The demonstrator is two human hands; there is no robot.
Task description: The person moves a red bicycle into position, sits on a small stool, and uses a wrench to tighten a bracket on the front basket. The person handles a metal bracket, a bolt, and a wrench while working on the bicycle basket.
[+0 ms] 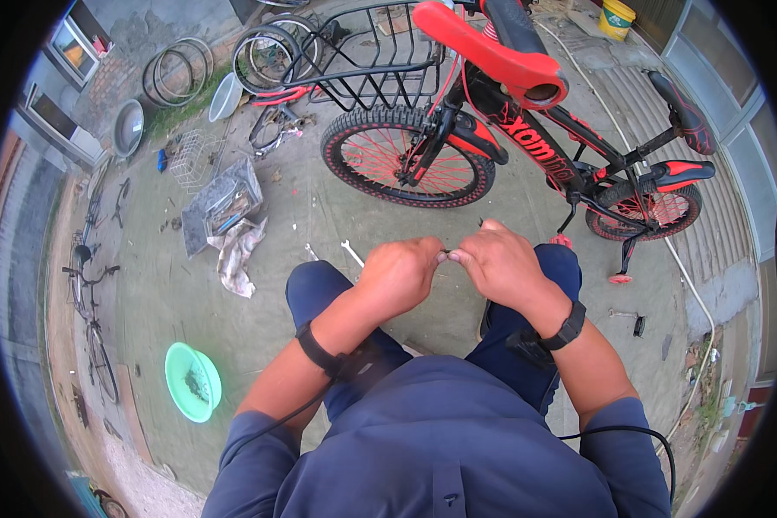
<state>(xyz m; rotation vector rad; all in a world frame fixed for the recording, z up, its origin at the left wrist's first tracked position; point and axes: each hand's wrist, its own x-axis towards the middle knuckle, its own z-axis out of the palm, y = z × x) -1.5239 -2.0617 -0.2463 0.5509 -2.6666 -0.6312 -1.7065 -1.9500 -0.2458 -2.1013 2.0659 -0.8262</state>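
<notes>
My left hand (400, 274) and my right hand (502, 266) meet over my knees, both closed, with thumbs and fingertips pinched together. Between the fingertips is something small and dark, too little of it showing to name. A short dark tip pokes out above my right hand. Just beyond my left hand a wrench (351, 254) lies on the green ground cover, with another small metal tool (311, 251) beside it. A black and red child's bicycle (540, 147) stands in front of me, its knobbly front wheel (330, 155) turned toward the left.
To the left are a grey tool tray (200, 211) with a rag (236, 259) and a green basin (173, 380) holding dark bits. Loose tyres (177, 73) lie at the back left. A pale hose (686, 276) runs along the right; a yellow bucket (615, 19) stands far right.
</notes>
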